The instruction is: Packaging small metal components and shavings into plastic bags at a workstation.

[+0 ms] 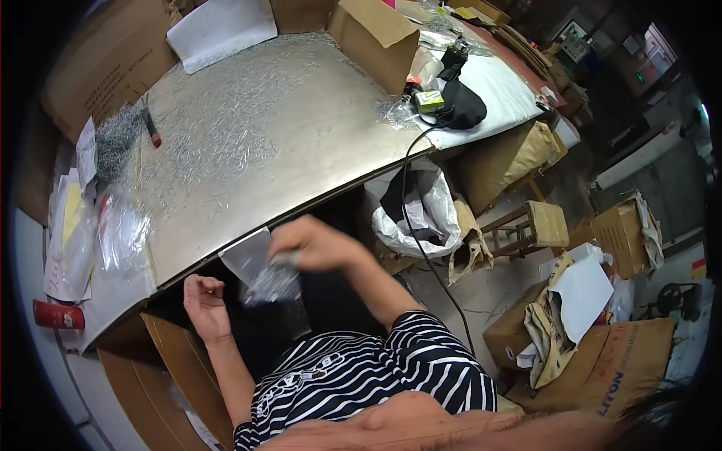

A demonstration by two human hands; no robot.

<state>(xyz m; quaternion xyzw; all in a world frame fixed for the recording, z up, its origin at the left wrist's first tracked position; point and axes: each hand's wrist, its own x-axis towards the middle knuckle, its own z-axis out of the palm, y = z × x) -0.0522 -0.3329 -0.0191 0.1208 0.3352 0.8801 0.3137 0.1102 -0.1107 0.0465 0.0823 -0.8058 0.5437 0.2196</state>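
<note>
My right hand [314, 244] is closed on the top of a clear plastic bag [272, 286], held over my lap just off the table's front edge. Silvery bits show inside the bag, smeared by motion. To its left my left hand [206, 302] is raised below the table edge with its fingers curled in; whether anything is between them is hidden. A white sheet or flap [247, 254] hangs at the edge between the hands. Beyond lies the metal-topped table [301, 161], strewn with many small wire-like metal pieces [218, 128], heaped thickest at the left.
A dark tool with a red end [153, 128] lies beside the heap. Clear plastic bags [120, 233] and a red can [59, 315] are at the left. An open carton [374, 49] stands at the back. A black cable [407, 173] hangs past a white sack [444, 225].
</note>
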